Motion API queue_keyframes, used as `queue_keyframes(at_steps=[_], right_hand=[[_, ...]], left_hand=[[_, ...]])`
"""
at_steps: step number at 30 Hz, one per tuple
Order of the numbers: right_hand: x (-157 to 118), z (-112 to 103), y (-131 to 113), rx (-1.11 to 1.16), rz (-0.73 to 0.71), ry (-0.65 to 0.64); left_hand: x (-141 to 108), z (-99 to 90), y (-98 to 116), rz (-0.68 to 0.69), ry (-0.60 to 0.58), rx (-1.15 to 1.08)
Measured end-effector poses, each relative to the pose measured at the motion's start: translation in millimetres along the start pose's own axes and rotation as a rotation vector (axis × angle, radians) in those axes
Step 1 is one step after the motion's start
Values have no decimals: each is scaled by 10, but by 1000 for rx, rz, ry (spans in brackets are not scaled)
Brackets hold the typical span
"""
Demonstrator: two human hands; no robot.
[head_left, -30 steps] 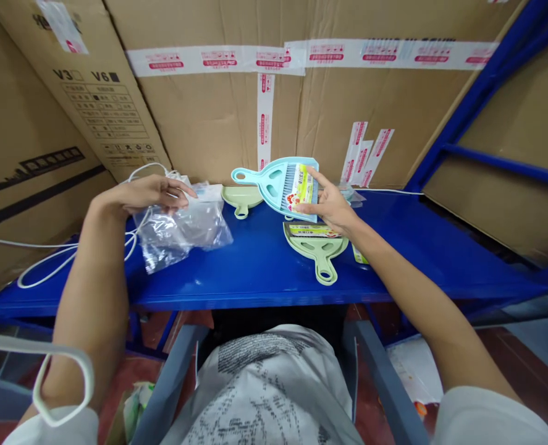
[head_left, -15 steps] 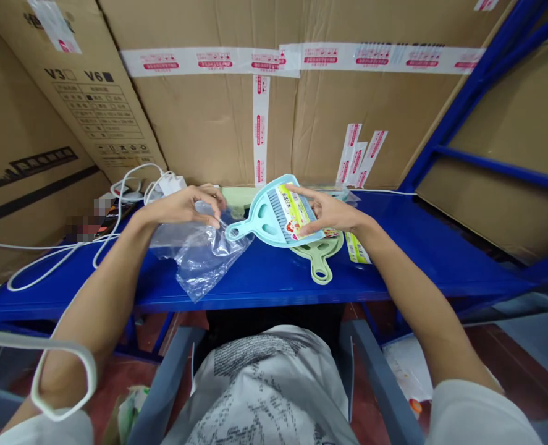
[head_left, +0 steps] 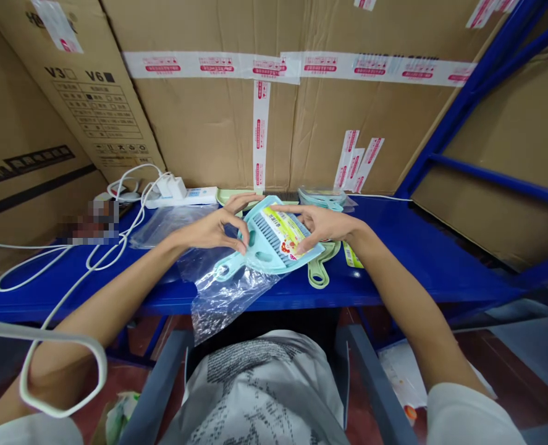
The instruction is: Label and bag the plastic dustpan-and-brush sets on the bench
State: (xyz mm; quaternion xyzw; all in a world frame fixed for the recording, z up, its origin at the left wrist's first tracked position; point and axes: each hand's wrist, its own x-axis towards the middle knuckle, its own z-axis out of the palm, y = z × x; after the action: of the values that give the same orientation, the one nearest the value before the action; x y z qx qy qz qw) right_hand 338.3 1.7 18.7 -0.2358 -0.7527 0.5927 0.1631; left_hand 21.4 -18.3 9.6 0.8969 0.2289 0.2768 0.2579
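Observation:
My right hand (head_left: 327, 224) is closed on the broad end of a light-blue dustpan (head_left: 274, 264). A matching brush with blue bristles and a yellow-green label (head_left: 286, 230) lies in the pan. My left hand (head_left: 227, 227) pinches a clear plastic bag (head_left: 222, 303), whose film covers the pan's handle and part of its narrow end. The lower part of the bag hangs over the table's front edge. Just right of the blue pan, partly under it, rests a green dustpan (head_left: 319, 276), with a yellow-green label card (head_left: 352, 254) beside it.
A blue table (head_left: 417, 247) carries flat plastic bags (head_left: 155, 225), a white power strip (head_left: 202, 196) and white cables (head_left: 134, 216) at left. At the back lie a bagged light-blue dustpan (head_left: 322, 199) and a green piece (head_left: 225, 196). Cardboard (head_left: 209, 130) stands behind; a blue frame bar (head_left: 440, 133) rises at right.
My left hand has moved right and brought the plastic bag over the dustpan's handle. The blue dustpan, in my right hand, has shifted slightly left and lower in view.

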Motion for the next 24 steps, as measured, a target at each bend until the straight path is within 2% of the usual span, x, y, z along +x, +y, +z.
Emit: queue_keyframes(at_steps=[5,11,14,16,17,18,21,22,23,24], right_hand=[[125,190,55,32,7,-60],[241,443,211,89,24,-164],[283,533,279,115,22,-206],[292,559,290,115,0,-167],[289,559,284,117,-16,-122],[282,550,270,125,-35,-63],[250,477,207,157,-112,155],[240,440,187,160,-152,236],[231,401,170,157,-194,314],[223,361,158,149,-233,385]], left_hand=[[36,129,69,25,14,-23],[55,212,38,50,22,-12],[55,182,47,35,-9,13],[40,90,54,13,34,-5],[25,17,46,-2,113,-27],[6,-70,25,-14,243,-58],[-59,-353,-121,-57,820,-223],[-74,-427,-187,-112,914,-309],[-82,-478,-250,-189,940,-411],[-82,-504,-304,-274,911,-516]])
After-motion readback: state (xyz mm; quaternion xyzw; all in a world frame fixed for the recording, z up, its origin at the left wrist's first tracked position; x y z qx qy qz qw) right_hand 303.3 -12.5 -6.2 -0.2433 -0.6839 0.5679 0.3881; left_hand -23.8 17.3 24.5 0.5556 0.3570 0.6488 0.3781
